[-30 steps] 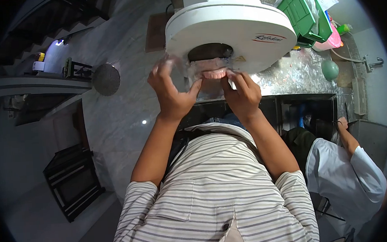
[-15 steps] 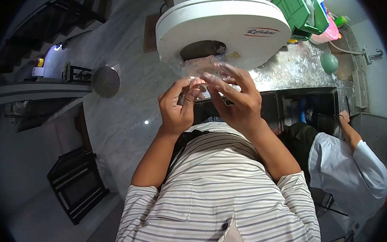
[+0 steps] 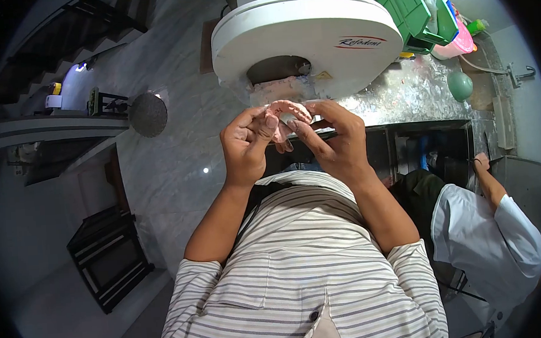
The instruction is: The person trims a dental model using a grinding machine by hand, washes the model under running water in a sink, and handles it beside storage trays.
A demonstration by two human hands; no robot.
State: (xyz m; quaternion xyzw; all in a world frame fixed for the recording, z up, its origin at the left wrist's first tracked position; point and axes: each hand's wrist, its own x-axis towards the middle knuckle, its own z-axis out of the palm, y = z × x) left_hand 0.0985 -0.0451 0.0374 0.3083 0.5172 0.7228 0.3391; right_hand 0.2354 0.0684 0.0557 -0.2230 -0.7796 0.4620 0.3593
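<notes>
A pink, horseshoe-shaped dental cast (image 3: 288, 108) is held up between my hands, in front of the white trimming machine's dark opening. My left hand (image 3: 245, 144) pinches one end of it between thumb and fingers. On the other end, the thumb and fingers of my right hand (image 3: 341, 138) are closed. Some of the fingertips are hidden behind the cast. The machine (image 3: 303, 40), marked with red and black lettering, has pink residue on the ledge (image 3: 278, 91) below its opening.
A wet, residue-covered counter (image 3: 412, 101) extends to the right of the machine. Green bins (image 3: 412, 11), a pink container (image 3: 458, 45), a green round object (image 3: 460, 87) and a tap (image 3: 522, 74) are at the upper right. Another person in a white top (image 3: 482, 236) is close on my right.
My right hand's fingers have come down from over the cast onto its right end. The cast's arch now shows plainly; before, it was mostly covered and blurred.
</notes>
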